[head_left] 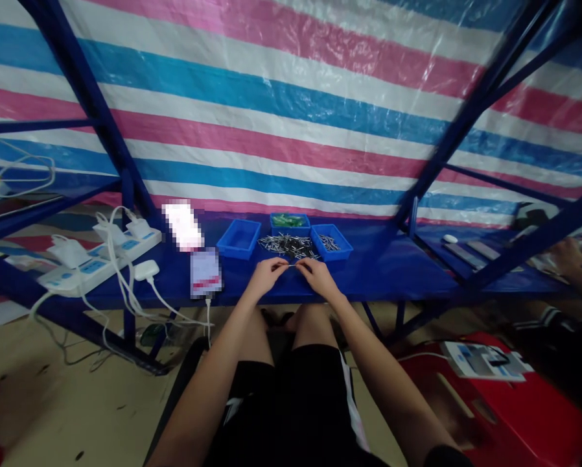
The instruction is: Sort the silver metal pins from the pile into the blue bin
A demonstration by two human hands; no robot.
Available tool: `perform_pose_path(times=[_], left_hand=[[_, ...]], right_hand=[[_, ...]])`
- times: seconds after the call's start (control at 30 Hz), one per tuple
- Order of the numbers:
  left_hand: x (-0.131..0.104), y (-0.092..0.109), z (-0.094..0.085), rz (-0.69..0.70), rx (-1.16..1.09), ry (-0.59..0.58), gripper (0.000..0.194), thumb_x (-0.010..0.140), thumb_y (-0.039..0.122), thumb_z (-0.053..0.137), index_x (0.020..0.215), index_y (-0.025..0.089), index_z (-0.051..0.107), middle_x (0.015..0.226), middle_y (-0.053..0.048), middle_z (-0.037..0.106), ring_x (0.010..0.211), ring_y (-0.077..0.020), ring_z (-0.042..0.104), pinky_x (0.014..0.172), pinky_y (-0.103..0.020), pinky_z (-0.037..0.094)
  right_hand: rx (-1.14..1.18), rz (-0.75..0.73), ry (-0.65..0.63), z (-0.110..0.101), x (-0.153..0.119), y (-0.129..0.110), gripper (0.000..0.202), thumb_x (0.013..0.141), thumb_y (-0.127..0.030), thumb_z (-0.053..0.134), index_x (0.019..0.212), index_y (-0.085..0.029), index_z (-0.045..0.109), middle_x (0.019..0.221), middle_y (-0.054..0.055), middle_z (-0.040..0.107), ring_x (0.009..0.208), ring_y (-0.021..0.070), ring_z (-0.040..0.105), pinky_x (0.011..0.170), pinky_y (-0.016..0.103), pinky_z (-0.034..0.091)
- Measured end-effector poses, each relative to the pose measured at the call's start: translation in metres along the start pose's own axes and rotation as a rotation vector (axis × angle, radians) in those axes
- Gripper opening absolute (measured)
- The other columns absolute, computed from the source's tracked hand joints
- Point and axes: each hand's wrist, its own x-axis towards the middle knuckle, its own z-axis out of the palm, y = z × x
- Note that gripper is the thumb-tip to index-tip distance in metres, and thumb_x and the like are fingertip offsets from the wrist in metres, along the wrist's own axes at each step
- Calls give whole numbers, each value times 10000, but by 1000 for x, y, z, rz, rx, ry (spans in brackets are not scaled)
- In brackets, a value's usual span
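Observation:
My left hand [267, 274] and my right hand [316, 275] face each other over the front of the blue table. Each one pinches an end of a small, thin silvery rod [291, 265], held level between the fingertips; its exact kind is too small to make out. Just beyond the fingers lies a loose pile of thin black and silver pieces [291, 245]. To the right of the pile, a blue bin [344, 250] contains similar silvery pieces. Behind it, another blue bin [304, 230] holds green items. A third blue bin [239, 241] stands at the left.
Two phones lie left of the bins, the nearer phone [205, 272] plugged into a cable. A white power strip [101, 263] with chargers and tangled cords occupies the table's left end. Blue frame posts [441, 149] rise at both sides. Another person's hand [566, 256] shows at far right.

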Motion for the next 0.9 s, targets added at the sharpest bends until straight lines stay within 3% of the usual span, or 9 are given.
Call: perform_pose_path(times=[0.13,0.27,0.33,0.47,0.63,0.77,0.9], left_hand=[[1,-3,-1,-24,-39,92,250,809,284,500,991,156,613,856,-67,679,825,-179,630,770,-288,479],[2,-7,-1,-32,49,141,236,806,269,496,977,157,614,879,-60,667,809,-167,620,752,-277,479],[2,-7,-1,-34,116,161,220,803,253,493,957,158,619,892,-56,663,806,-159,615,760,-270,477],[7,-4,0,-104,364,199,202,794,199,483,928,142,624,907,-82,658,825,-173,613,793,-281,469],[29,8,-1,-297,789,98,220,802,178,461,940,121,622,913,-163,647,862,-271,622,759,-362,475],[44,11,0,-310,937,13,235,830,187,429,958,121,616,920,-176,639,872,-289,624,745,-377,480],[44,10,0,-255,995,8,269,868,204,368,973,138,607,929,-157,631,866,-276,624,750,-377,478]], right_hand=[[-158,9,95,-36,13,10,206,865,-289,457,913,-187,630,875,73,651,815,194,578,756,296,411],[-377,207,362,-79,25,28,275,876,-314,413,947,-154,625,869,101,633,824,207,557,757,319,402],[-496,259,367,-83,24,30,258,849,-319,462,937,-151,637,919,120,622,876,231,539,768,339,399],[-403,161,312,-47,13,19,243,860,-256,441,992,-168,625,963,100,619,918,207,537,822,319,398],[-174,90,-29,7,7,8,195,828,-236,499,962,-197,635,862,44,639,797,156,574,746,253,423],[-128,131,-15,13,7,13,180,828,-230,503,948,-200,634,856,35,642,772,145,579,731,245,421],[-69,116,4,8,5,16,165,832,-224,496,921,-204,634,868,26,660,774,144,591,725,241,425]])
